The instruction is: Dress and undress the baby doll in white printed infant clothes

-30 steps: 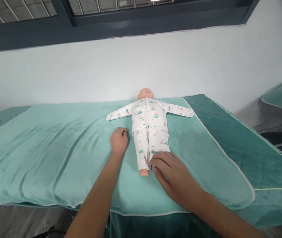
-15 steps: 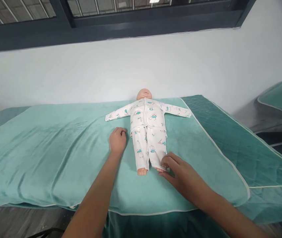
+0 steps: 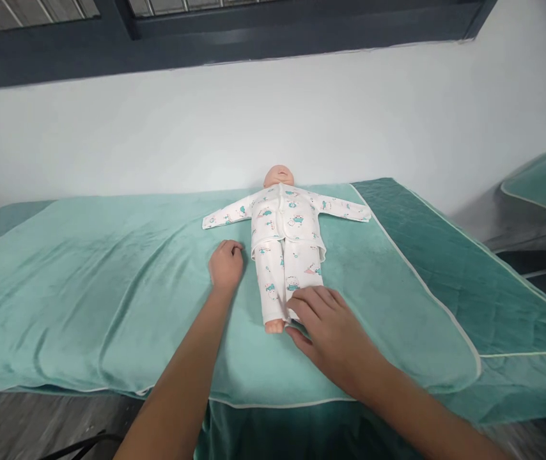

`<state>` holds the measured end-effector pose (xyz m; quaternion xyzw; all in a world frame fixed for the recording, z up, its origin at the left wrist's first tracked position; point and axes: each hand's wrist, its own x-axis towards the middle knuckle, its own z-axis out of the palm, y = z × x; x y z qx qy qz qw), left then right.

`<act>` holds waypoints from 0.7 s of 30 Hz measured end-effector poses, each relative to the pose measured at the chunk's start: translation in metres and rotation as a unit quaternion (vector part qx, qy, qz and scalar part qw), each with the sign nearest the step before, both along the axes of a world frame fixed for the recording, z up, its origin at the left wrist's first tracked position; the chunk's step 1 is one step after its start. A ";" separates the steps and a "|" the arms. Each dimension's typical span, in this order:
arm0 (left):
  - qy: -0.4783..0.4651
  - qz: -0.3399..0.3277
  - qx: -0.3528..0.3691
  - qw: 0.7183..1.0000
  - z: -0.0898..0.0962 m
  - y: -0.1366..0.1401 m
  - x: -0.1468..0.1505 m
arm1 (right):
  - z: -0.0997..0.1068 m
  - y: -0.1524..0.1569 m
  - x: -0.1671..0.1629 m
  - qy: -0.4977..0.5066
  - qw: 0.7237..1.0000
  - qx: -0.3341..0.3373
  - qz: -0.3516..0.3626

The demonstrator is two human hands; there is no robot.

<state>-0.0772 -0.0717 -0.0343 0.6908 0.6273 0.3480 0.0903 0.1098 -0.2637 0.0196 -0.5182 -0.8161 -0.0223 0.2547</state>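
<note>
"So, what is on the bed (image 3: 527,393)?"

"A baby doll (image 3: 285,233). It lies on its back, with its head by the far edge and its feet pointing at the near edge. Both arms stick out wide."

"What is it wearing?"

"A white shirt (image 3: 296,220) and white trousers (image 3: 269,275), with little green and pink pictures on them."

"And the hands?"

"The left hand (image 3: 226,265) is curled up in a loose fist, on the blanket just beside the doll. The right hand (image 3: 296,318) is at the bottom of one trouser leg, nearer the bed's right end. Its thumb and fingers are close together, but I can't tell if they pinch the cloth."

"What is under the doll?"

"A soft, light green blanket (image 3: 167,287). It has wrinkles on the left and a pale rim along the near edge. At the right end, a darker green cover (image 3: 450,275) shows."

"And the room?"

"A white wall (image 3: 206,134) runs along the far edge. Above it is a dark window frame (image 3: 302,35) with bars (image 3: 43,11). Past the near left corner is a grey floor (image 3: 23,418) with a black cord (image 3: 93,439)."
</note>
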 end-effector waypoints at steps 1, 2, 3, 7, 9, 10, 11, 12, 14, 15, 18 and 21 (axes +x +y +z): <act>0.000 -0.001 0.000 1.000 0.000 0.000 0.000 | -0.001 0.002 -0.005 -0.012 1.000 -0.002 0.000; 0.000 -0.001 0.000 1.000 0.000 0.000 0.000 | -0.003 0.004 -0.009 -0.022 1.000 -0.004 0.001; 0.000 -0.001 0.001 1.000 0.000 0.000 0.000 | -0.005 0.006 -0.012 -0.031 0.999 -0.007 0.002; -0.001 0.002 0.000 1.000 0.000 0.001 0.000 | -0.011 0.012 -0.017 -0.029 1.000 -0.005 0.011; -0.005 0.004 -0.003 1.000 0.000 0.001 0.000 | -0.009 0.012 -0.015 -0.008 1.000 -0.004 0.020; -0.008 0.006 -0.003 1.000 0.000 0.002 0.000 | -0.006 0.011 -0.013 0.002 1.000 -0.005 0.027; -0.011 0.006 -0.002 1.000 0.000 0.002 0.000 | -0.002 0.009 -0.012 0.010 0.999 -0.006 0.036; -0.015 0.006 -0.002 1.000 0.000 0.002 0.000 | 0.001 0.007 -0.010 0.016 0.999 -0.006 0.045; -0.022 0.006 -0.005 1.000 -0.001 0.003 0.000 | 0.006 0.004 -0.007 0.023 0.998 -0.004 0.059; -0.023 0.006 -0.007 1.000 -0.001 0.003 0.000 | 0.008 0.003 -0.006 0.027 0.998 -0.004 0.061; -0.022 0.006 -0.010 1.000 -0.001 0.004 0.000 | 0.006 0.002 -0.007 0.046 0.997 -0.014 0.053; -0.020 0.006 -0.006 1.000 -0.001 0.003 -0.001 | 0.002 0.002 -0.013 0.056 0.996 -0.030 0.063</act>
